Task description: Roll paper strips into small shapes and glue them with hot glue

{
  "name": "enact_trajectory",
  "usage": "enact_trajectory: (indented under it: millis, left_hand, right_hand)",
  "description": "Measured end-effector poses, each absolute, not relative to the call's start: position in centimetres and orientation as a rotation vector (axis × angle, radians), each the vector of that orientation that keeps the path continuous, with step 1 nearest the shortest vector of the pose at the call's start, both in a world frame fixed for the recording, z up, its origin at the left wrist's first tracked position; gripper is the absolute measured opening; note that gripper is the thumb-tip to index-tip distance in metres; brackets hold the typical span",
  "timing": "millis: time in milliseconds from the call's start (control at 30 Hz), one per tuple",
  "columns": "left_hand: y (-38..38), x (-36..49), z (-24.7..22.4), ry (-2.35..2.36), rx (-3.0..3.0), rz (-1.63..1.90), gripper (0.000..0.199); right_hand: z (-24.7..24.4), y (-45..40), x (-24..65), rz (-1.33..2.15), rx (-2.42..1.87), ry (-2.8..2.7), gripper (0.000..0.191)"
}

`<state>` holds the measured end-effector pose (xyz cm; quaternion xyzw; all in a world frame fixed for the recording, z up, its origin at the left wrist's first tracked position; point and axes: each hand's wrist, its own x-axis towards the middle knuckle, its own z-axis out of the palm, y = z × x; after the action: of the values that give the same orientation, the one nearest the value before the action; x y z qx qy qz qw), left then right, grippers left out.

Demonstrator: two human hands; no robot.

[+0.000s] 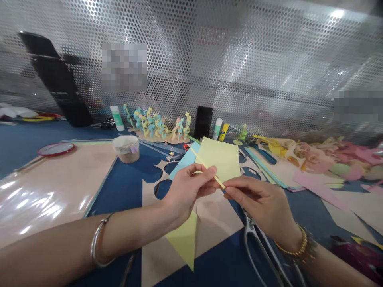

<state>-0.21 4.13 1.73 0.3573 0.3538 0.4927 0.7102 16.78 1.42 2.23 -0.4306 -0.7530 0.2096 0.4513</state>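
Note:
A thin yellow paper strip slants between my two hands over the middle of the table. My left hand pinches it partway along, thumb on top. At its lower right end, the thumb and fingertips of my right hand are closed on it. Behind the hands lies a pale yellow sheet of paper, with a light blue piece beside it. Beneath them is a peach sheet with round cut-outs, and a pointed yellow piece rests on it. Metal scissors lie below my right hand.
Twisted paper figures stand at the back, near a black phone and glue sticks. A small paper-lined cup sits left of centre. Glossy plastic-covered peach sheets lie left; coloured paper pieces are heaped right.

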Motion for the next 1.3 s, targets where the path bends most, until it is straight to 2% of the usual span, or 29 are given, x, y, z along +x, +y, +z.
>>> enact_trajectory:
  millis: [167,800,1300]
  left_hand:
    - [4.06,-0.14,1.68,0.776,0.804,1.088,0.027]
    - [3.79,-0.1,1.62,0.782,0.888,1.132,0.028]
    - [3.85,-0.05,1.56,0.745,0.835,1.175,0.025]
  right_hand:
    - [2.1,1.36,17.0,0.57,-1.071,-1.823,0.01]
    - [2.43,0.74,16.14,0.319,-1.079,-1.841,0.013]
    - [2.39,0.93,16.27,0.471,-1.074,-1.811,0.01]
